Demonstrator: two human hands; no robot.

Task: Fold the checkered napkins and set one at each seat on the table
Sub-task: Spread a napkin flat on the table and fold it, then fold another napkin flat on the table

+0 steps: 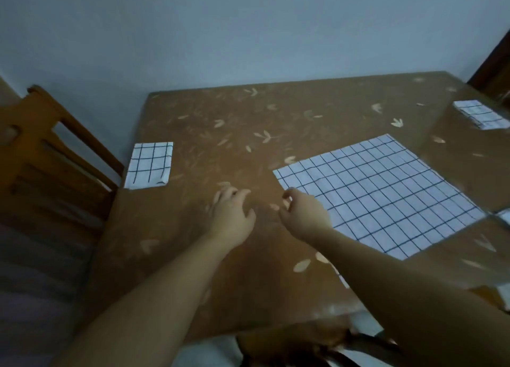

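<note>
1. My left hand [231,214] hovers low over the table [220,134]. Fingers are loose & a bit apart, gripping nothing. Can't tell if the tips touch the cloth.
2. My right hand [302,214] has its fingers loosely curled w/ the thumb near the forefinger, and nothing between them afaict. It sits right at the near-left corner of the open napkin [378,192], prob. so I can take that corner for the 1st fold.
3. The open napkin lies flat & fully spread, mid-right of the table, turned at an angle to the edge. Spread flat like that, its edges can be matched up cleanly.
4. The left folded napkin [149,164] is a small rectangle at the table's left edge, just beside the chair [55,145]. It's lined up w/ that edge, so I'd call that seat done.
5. The far folded napkin [481,118] sits near the far right corner, well apart from the rest, prob. marking another seat.
6. The white scraps [505,217] at the right border are too cut off to tell what they are.
7. My guess: 2 seats set, 1 napkin waiting to be folded. Next move needs both hands pinching corners, else it'll go skew.
</note>
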